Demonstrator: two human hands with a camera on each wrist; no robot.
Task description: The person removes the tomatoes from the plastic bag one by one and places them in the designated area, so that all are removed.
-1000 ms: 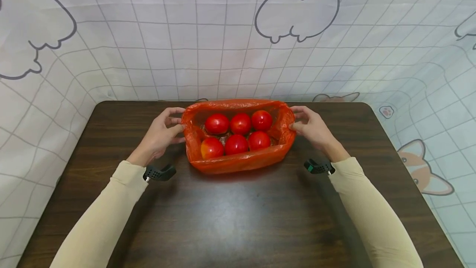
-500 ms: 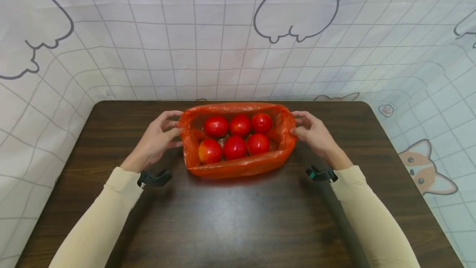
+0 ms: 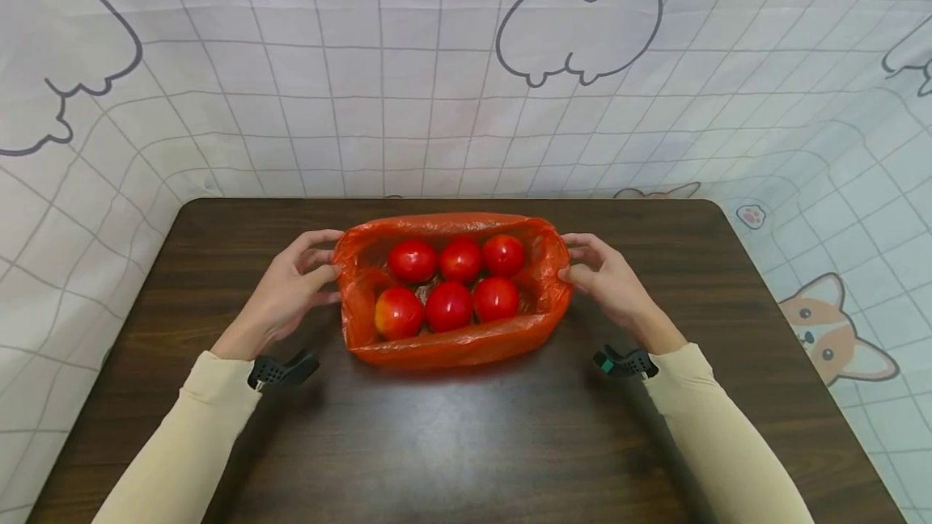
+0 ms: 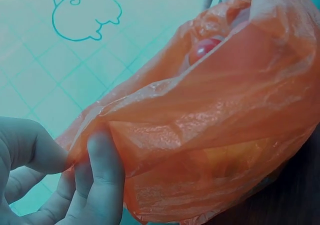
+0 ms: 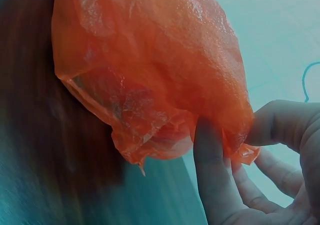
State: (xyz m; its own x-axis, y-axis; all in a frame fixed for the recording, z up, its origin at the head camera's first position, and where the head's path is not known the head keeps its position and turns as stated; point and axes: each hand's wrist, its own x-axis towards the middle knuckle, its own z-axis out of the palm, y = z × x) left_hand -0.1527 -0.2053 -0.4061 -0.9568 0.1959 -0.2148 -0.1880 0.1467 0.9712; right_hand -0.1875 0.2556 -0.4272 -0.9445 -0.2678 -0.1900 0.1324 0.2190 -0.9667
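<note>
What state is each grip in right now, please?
Left grip: closed, pinching the orange bag at its left end.
Right grip: closed, pinching its right end.

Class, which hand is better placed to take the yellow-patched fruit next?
Probably the left hand: it pinches the orange bag nearer the yellow-patched fruit; the right hand pinches the opposite end.

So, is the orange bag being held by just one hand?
No, in the head view the left hand pinches one end of the orange bag and the right hand pinches the other.
</note>
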